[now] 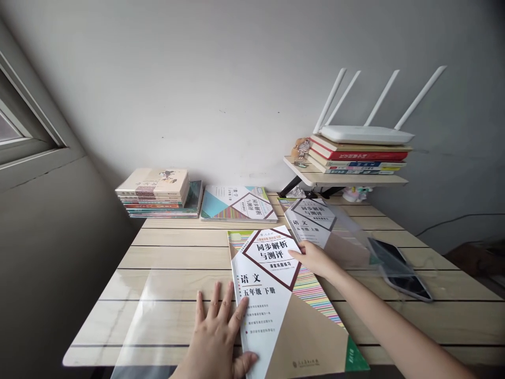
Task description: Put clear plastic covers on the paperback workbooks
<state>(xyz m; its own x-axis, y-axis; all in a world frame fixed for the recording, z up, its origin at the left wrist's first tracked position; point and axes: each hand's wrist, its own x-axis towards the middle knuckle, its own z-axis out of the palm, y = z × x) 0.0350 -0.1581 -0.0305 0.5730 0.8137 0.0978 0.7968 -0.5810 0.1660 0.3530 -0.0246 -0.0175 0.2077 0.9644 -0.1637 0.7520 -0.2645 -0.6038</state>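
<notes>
A white and tan workbook point(284, 300) with a striped band lies on the wooden desk point(173, 252) in front of me. My left hand point(221, 331) lies flat with fingers spread, its fingertips on the book's left edge and the thumb under its lower edge. My right hand point(313, 259) grips the book's upper right edge with closed fingers. A clear plastic sheet point(158, 316) lies under my left hand. A second clear sheet point(347, 237) covers another workbook point(310, 218) just beyond my right hand.
A stack of books point(158, 193) and a third workbook point(236, 202) sit at the back of the desk. A small shelf point(343, 179) holds books and a white router point(365, 134). A dark tablet point(402, 271) lies at the right. A window frame is at left.
</notes>
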